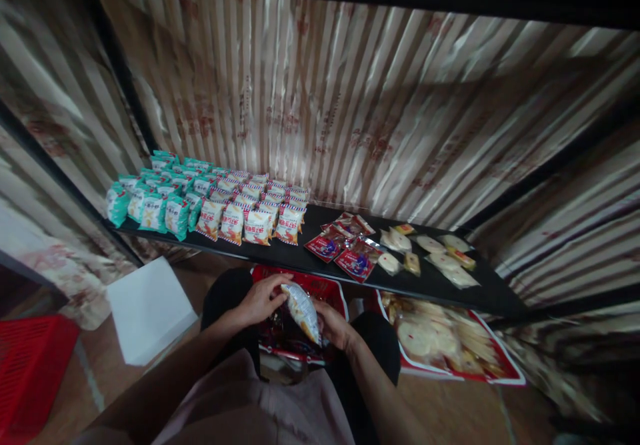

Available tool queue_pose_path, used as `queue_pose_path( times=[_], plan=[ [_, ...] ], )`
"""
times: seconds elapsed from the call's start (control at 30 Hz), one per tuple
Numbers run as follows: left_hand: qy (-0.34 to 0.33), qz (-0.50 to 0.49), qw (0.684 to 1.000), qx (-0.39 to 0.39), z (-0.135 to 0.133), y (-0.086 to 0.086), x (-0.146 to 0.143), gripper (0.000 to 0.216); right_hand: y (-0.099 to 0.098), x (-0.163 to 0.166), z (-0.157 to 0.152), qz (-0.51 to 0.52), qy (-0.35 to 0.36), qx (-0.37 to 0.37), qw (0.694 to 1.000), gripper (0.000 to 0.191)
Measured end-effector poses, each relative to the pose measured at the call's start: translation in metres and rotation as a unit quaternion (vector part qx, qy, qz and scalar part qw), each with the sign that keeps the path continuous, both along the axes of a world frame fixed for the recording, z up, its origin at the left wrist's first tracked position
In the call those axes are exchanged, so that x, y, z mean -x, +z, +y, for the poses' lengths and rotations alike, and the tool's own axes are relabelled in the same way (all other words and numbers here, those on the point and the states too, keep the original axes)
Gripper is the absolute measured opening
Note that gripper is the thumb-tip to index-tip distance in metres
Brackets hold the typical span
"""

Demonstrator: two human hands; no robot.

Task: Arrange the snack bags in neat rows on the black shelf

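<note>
My left hand and my right hand both grip a small clear snack packet with orange-white contents, held just above a red basket on my lap. The left fingers curl over the packet's top end and the right hand closes on its lower end. Ahead runs a low black shelf. On it stand rows of teal packets at the left and red-and-white packets beside them. Red foil packets and pale round pastries lie loose at the right.
A second red tray of pale pastries sits on the floor under the shelf's right end. A white sheet lies on the floor at left, with a red crate beyond it. Striped curtain cloth backs the shelf.
</note>
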State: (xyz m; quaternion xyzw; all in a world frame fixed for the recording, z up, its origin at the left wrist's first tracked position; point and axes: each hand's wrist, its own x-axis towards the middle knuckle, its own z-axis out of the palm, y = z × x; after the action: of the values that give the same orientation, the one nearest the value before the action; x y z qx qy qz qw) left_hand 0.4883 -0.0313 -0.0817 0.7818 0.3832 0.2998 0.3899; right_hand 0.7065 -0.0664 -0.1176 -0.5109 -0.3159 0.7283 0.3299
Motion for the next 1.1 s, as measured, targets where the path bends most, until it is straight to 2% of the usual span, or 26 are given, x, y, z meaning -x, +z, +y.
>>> queue_pose_path(
  times=[0.07, 0.2, 0.37, 0.43, 0.57, 0.67, 0.8, 0.9, 1.0, 1.1],
  plan=[
    [-0.025, 0.045, 0.999, 0.015, 0.005, 0.005, 0.003, 0.024, -0.004, -0.001, 0.002, -0.017, -0.006, -0.028, 0.999, 0.042],
    [-0.052, 0.152, 0.986, -0.031, 0.013, 0.014, 0.004, 0.020, 0.001, -0.004, 0.007, -0.045, -0.020, -0.076, 0.996, 0.046],
    [-0.063, 0.204, 0.976, -0.052, 0.022, 0.022, -0.002, 0.016, 0.025, 0.003, 0.014, -0.085, 0.103, -0.146, 0.980, 0.048],
    [-0.062, 0.217, 0.972, -0.058, 0.027, 0.026, -0.004, 0.015, 0.032, 0.008, 0.017, -0.116, 0.123, -0.185, 0.968, 0.050],
    [-0.065, 0.262, 0.959, -0.081, 0.039, 0.036, -0.007, 0.021, 0.033, 0.016, 0.022, -0.209, 0.106, -0.254, 0.939, 0.049],
    [-0.049, 0.264, 0.958, -0.098, 0.049, 0.039, -0.009, 0.027, 0.031, 0.020, 0.028, -0.226, 0.073, -0.264, 0.935, 0.045],
    [0.008, 0.169, 0.977, -0.126, 0.059, 0.032, -0.015, 0.036, 0.034, 0.023, 0.039, -0.153, 0.000, -0.251, 0.956, 0.042],
    [0.071, 0.088, 0.979, -0.168, 0.057, 0.021, -0.021, 0.038, 0.039, 0.024, 0.052, -0.088, -0.054, -0.228, 0.968, 0.044],
    [0.130, 0.066, 0.968, -0.205, 0.050, 0.007, -0.028, 0.036, 0.039, 0.024, 0.070, -0.042, -0.091, -0.223, 0.970, 0.047],
    [0.150, 0.081, 0.963, -0.208, 0.042, -0.009, -0.033, 0.038, 0.033, 0.025, 0.090, -0.037, -0.125, -0.234, 0.963, 0.050]
  ],
)
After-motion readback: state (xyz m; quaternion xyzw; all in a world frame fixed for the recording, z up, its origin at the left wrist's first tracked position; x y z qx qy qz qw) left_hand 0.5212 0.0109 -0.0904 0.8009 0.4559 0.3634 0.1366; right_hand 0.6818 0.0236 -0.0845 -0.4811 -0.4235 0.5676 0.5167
